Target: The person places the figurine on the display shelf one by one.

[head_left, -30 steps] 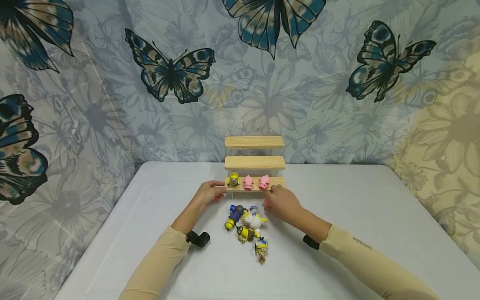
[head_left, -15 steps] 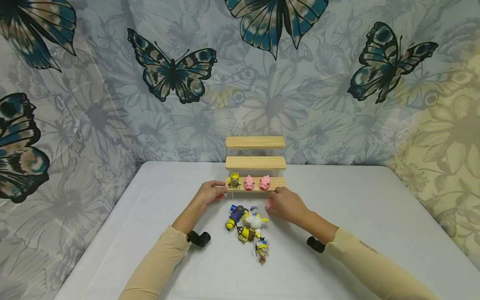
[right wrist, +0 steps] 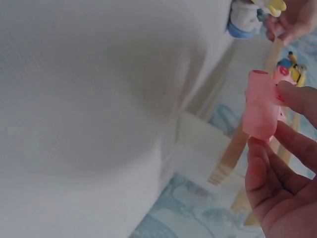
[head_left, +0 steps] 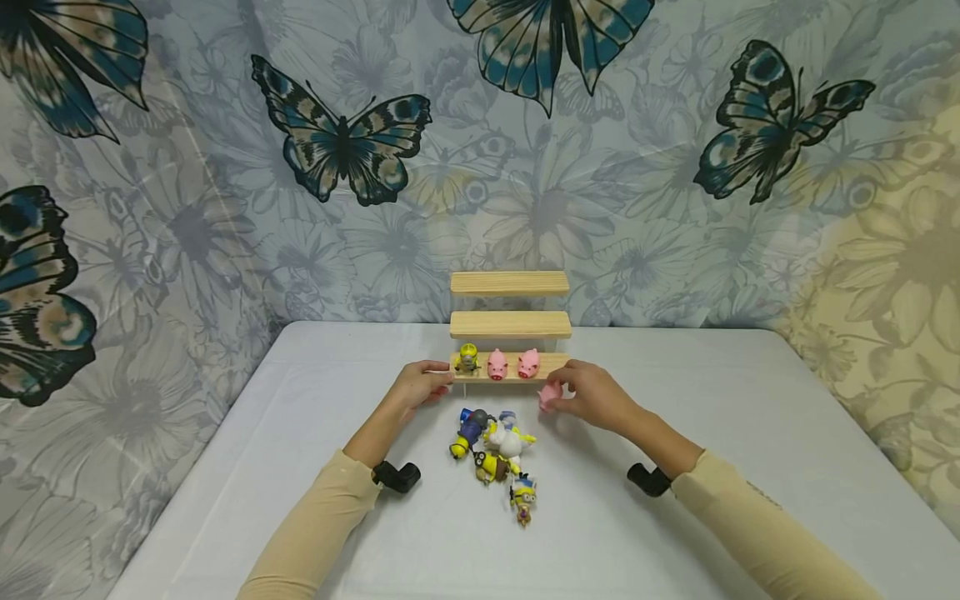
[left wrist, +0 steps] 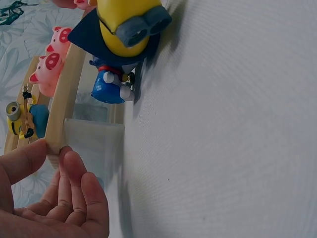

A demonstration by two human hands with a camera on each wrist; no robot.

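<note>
Pinching pink pig [right wrist: 261, 109]: right fingers [right wrist: 258, 173] slightly parted; left fingers [left wrist: 75, 166] gripping shelf [left wrist: 58, 130].

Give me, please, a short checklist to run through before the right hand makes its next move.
1. Right hand gripping held pig: ok, pinched between thumb and fingers.
2. Left hand holding lowest shelf at its left end: ok.
3. Other pigs upright on that shelf: ok.
4. Held pig standing beside them: not ok, it is in the hand.
5. Held pig touching shelf edge: cannot tell.
6. Loose figures apart from both hands: ok.
</note>
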